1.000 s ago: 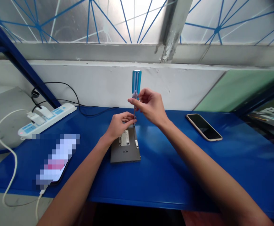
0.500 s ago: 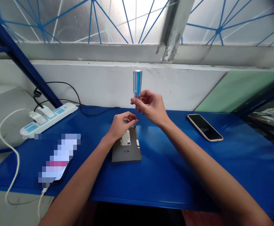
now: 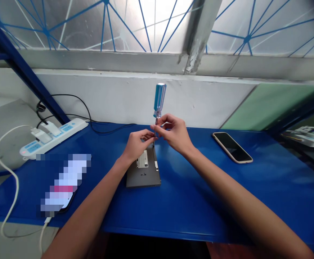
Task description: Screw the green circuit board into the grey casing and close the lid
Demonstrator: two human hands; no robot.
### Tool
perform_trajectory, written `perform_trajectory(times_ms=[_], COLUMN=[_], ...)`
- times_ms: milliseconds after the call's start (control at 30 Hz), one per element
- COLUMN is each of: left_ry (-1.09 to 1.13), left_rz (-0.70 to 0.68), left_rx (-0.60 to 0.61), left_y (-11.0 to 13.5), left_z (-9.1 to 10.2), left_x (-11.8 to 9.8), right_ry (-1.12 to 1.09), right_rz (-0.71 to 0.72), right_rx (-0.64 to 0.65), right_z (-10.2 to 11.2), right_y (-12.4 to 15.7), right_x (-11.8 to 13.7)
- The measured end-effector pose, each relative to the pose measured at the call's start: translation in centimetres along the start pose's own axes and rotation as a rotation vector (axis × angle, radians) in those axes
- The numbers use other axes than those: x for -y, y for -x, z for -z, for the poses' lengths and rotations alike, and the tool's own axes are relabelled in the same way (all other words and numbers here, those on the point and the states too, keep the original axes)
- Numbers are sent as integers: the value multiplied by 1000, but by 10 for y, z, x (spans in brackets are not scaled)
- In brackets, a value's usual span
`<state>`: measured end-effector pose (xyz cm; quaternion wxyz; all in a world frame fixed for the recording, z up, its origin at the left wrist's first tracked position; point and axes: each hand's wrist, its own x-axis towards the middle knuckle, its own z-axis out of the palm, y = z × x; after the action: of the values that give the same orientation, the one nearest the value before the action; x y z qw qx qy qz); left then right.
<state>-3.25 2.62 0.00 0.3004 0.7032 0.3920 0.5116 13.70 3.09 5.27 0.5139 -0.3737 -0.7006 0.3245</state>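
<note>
Blue-handled screwdriver [image 3: 159, 95] now tilts slightly right, was nearly upright — tip down at the far edge of the grey metal case [image 3: 143, 172]. Right hand [image 3: 173, 133] pinches the shaft just under the handle; left hand [image 3: 138, 144] closes its fingertips on the lower shaft — hands now touching. Phone [image 3: 232, 147] well right on the blue table [image 3: 189, 205], power strip [image 3: 51, 138] far left
</note>
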Motion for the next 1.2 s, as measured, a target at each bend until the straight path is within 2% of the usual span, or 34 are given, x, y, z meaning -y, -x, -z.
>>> perform_trajectory(times_ms=[233,500,700,900,1067,1200], left_ry=[-42,24,-62,-18,-41,47], left_rz=[-2,-25,-23,18,-24,-39], left_rx=[-28,86,-55,-73,34,141], left_y=[0,1,2,1,0,0], left_z=[-1,1,-4,-7,-1,4], left_x=[-2,-6,1,-3,-5,-5], right_ry=[112,98,87,143,216,247], right_rz=[25,12,32,22,47,46], right_rx=[-27,68,11,-31,8,75], right_z=[-4,-2,-6,-7,-3,0], right_y=[2,3,3,2,2,3], right_x=[1,3,3,4,6,8])
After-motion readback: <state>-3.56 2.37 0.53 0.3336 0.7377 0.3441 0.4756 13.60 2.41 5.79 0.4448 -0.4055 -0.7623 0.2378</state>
